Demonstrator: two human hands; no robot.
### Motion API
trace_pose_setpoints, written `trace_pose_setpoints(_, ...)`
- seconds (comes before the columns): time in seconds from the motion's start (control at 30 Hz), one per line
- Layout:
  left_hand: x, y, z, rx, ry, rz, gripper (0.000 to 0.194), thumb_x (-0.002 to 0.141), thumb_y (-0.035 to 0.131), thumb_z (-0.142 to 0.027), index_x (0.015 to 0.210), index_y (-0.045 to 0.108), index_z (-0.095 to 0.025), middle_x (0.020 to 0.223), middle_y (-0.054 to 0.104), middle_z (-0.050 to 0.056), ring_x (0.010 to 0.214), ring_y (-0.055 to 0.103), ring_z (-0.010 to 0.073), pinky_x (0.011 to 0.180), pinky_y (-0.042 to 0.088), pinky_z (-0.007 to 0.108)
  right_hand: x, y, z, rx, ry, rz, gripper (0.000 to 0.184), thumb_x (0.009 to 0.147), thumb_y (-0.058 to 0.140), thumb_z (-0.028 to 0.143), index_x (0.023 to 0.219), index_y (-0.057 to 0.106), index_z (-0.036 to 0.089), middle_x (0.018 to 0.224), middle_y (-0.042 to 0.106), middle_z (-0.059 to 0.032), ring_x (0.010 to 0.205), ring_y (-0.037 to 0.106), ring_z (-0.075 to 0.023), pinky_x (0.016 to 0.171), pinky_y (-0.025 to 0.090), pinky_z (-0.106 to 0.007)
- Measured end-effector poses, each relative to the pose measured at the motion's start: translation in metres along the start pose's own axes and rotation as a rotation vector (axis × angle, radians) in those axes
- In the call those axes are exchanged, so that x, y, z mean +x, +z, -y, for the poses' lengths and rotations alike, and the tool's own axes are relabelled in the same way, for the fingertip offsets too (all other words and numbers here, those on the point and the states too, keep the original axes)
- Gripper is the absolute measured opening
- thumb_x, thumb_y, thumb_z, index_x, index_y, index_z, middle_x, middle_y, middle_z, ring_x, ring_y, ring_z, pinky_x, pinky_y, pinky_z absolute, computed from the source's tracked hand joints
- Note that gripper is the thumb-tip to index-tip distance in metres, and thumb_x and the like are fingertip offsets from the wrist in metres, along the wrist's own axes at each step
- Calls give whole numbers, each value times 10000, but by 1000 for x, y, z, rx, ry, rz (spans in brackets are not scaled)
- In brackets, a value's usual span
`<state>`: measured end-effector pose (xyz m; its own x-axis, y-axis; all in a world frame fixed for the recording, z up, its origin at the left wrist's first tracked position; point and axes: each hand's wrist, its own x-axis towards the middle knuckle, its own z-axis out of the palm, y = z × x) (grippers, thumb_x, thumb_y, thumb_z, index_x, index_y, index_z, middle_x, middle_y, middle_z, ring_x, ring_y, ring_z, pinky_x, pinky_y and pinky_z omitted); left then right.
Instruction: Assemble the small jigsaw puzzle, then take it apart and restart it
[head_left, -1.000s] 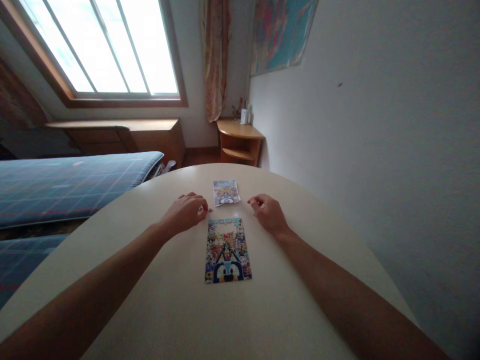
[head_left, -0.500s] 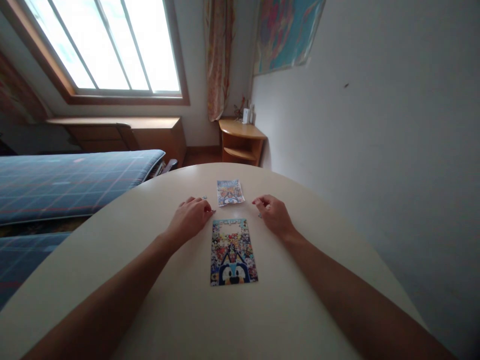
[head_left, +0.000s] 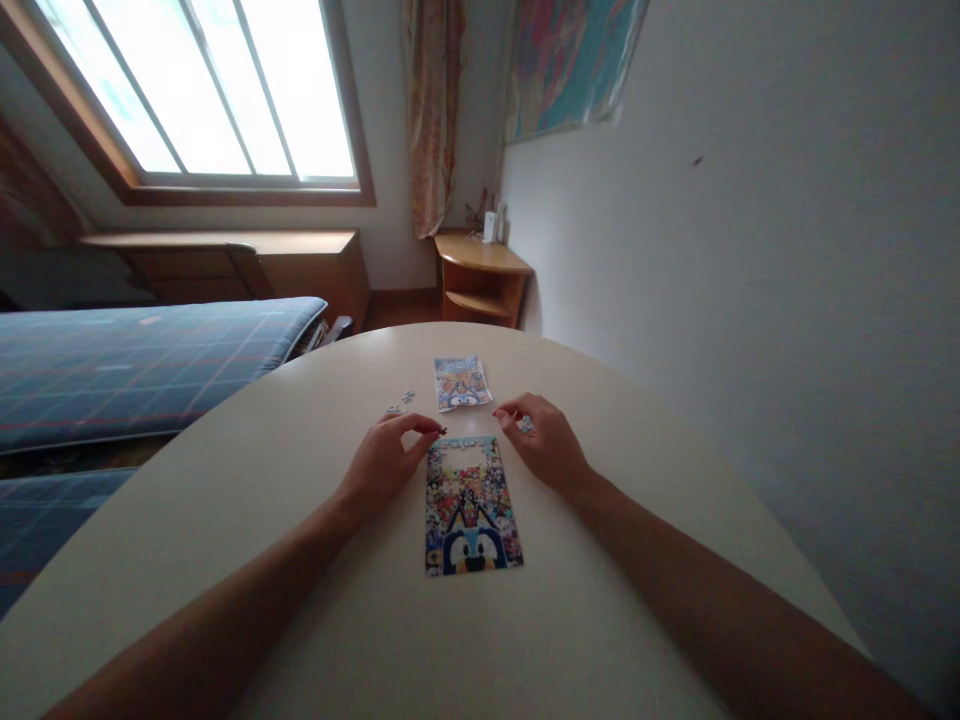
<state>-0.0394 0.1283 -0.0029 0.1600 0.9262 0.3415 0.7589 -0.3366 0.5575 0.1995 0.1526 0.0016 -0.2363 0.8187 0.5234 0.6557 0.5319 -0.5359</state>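
A jigsaw puzzle (head_left: 474,505) with a blue cartoon dog's face lies on the table, with a pale gap among its pieces near the far edge. My left hand (head_left: 384,460) is at its far left corner, thumb and forefinger pinching a small dark puzzle piece (head_left: 443,432). Beyond that hand lie several loose pieces (head_left: 407,396). To the right of the puzzle, my right hand (head_left: 549,445) is closed with its fingertips together; what they hold, if anything, is too small to make out. Small pale pieces (head_left: 527,424) show by its fingers. A creased picture sheet (head_left: 462,385) lies beyond the puzzle.
The round cream table (head_left: 315,600) carries all this. A plaid mattress (head_left: 150,365) stands off to the left, and a white wall (head_left: 750,300) runs along the right. Past the table is a wooden corner shelf (head_left: 484,255).
My left hand has moved right and nearer to the puzzle with the piece pinched, uncovering loose pieces behind it. My right hand has turned slightly, showing pale pieces by its fingers.
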Motion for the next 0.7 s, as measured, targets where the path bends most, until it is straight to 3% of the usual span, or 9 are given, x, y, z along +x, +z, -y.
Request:
trace_pose_setpoints(0.07, -4, 6, -10, -67, -25, -26, 186, 906, 568, -331, 942, 726, -238, 917, 761, 21, 831, 680, 198, 760, 521, 321, -6, 0, 10, -4, -92, 10, 109, 879, 603, 224, 962, 672, 205, 857, 683, -28, 826, 611, -190, 806, 422, -338)
trace_pose_setpoints(0.17, -7, 9, -23, -319, -90, -94, 150, 849, 633, -333, 863, 718, -209, 851, 755, 31, 767, 675, 191, 692, 509, 304, -13, 0, 23, 4, -234, 42, 246, 857, 663, 226, 1101, 632, 221, 915, 690, -19, 883, 622, -194, 862, 409, -355)
trace_pose_setpoints(0.33, -9, 6, -33, -606, -91, -11, 231, 828, 678, -357, 987, 697, -191, 837, 760, 37, 777, 695, 186, 692, 527, 291, -17, 1, 26, 14, -356, 85, 261, 895, 663, 262, 1150, 616, 224, 992, 722, -31, 942, 632, -203, 890, 405, -364)
trace_pose_setpoints(0.53, -10, 7, -34, -611, -68, -16, 140, 817, 688, -324, 829, 712, -187, 784, 750, 28, 726, 685, 162, 689, 540, 275, -16, 2, 23, 46, -343, 97, 189, 923, 625, 236, 1111, 647, 225, 990, 734, -29, 942, 631, -201, 888, 421, -362)
trace_pose_setpoints(0.7, -10, 10, -32, -616, -108, -2, 160, 811, 679, -339, 806, 669, -180, 767, 745, 32, 696, 687, 163, 616, 529, 260, -17, 0, 27, 70, -346, 131, 282, 891, 630, 195, 1172, 640, 226, 1021, 728, -43, 958, 625, -210, 899, 430, -377)
